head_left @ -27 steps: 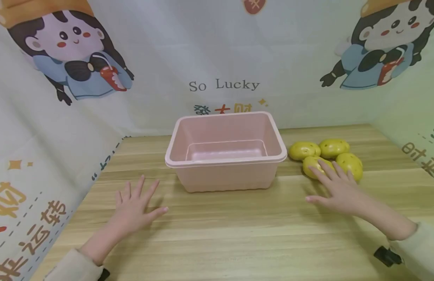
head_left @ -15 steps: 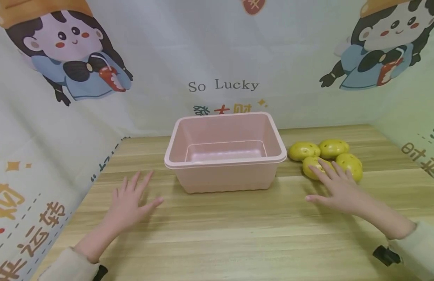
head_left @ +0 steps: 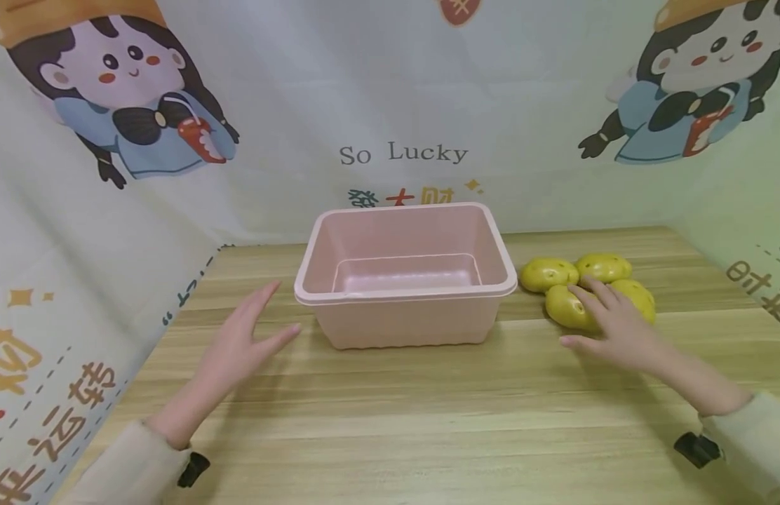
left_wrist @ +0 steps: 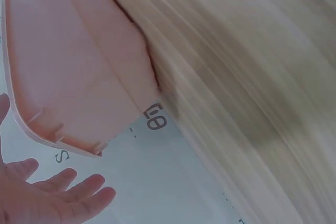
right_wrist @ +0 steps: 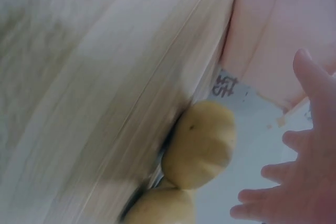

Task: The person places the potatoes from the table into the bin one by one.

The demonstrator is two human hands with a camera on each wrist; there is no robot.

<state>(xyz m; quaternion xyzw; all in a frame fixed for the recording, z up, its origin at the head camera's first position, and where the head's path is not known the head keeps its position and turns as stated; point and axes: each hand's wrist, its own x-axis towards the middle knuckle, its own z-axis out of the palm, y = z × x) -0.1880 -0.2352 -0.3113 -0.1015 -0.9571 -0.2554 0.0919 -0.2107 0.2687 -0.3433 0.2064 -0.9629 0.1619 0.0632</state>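
Your right hand (head_left: 611, 333), fingers spread and holding nothing, hovers over the potatoes (head_left: 569, 307) at three o'clock of the pink tub (head_left: 405, 312); they look firm and smooth, so cup one around its middle.

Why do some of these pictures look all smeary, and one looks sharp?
The head view is sharp: the pink tub, the potatoes and both hands show clearly under even light with soft shadows. In the left wrist view the wooden table is streaked with blur. The right wrist view is smeared too, though one potato stays recognisable.
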